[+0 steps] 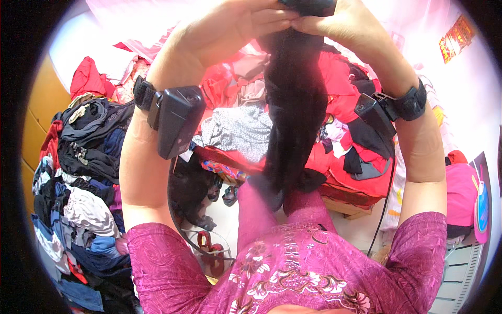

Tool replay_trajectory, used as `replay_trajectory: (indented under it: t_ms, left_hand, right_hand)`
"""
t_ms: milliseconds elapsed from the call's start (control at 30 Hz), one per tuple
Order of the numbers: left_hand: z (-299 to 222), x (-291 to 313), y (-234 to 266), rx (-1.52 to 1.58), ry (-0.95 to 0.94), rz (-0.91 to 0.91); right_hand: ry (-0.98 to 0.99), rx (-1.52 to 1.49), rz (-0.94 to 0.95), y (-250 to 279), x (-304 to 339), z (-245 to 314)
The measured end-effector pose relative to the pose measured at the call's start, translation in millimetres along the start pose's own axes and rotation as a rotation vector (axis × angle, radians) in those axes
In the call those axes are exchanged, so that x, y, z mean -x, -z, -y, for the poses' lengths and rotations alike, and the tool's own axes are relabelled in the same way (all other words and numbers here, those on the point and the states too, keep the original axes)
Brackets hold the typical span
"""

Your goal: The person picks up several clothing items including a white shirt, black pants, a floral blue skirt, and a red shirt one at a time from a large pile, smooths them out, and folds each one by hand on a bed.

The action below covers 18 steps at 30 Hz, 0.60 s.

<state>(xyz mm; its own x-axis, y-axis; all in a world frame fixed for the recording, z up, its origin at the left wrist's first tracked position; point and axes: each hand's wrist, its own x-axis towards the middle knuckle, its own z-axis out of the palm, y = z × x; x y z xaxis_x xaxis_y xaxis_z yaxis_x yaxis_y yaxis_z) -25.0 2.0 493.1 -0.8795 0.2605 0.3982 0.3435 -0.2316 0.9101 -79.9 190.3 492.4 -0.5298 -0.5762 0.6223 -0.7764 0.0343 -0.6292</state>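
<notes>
A long black garment (295,104) hangs straight down in front of me, from the top of the view to my lap. Its lower part spreads over my thighs, and its exact kind does not show. My left hand (248,21) grips its upper end, fingers pressed together on the cloth. From the other side my right hand (342,23) holds the same end, thumb laid across the front. The fingertips of the two hands nearly meet. Part of the dark bundle (308,5) above them is cut off by the upper edge.
Mixed clothes are heaped on a red-covered bed (361,193), with a grey-white patterned garment (238,131) near the middle. Another tall clothes pile (89,183) stands at left. A black dog-like animal (191,191) lies on the floor by red sandals (212,243). A thin cable (384,214) hangs at right.
</notes>
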Motion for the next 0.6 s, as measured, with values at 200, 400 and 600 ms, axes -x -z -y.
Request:
replay_trajectory:
  t_ms: [200,400,600]
  left_hand:
    - [-5,7,-5,-0.367,-0.026,-0.033]
    - [3,10,-4,-1.048,-0.336,-0.268]
    - [13,9,14,-0.804,-0.051,0.005]
  right_hand:
    - [0.061,-0.237,0.102,4,-8,-27]
    - [0.098,-0.561,0.237,3,-7,-16]
    - [0.117,-0.472,0.179,-3,-16,-25]
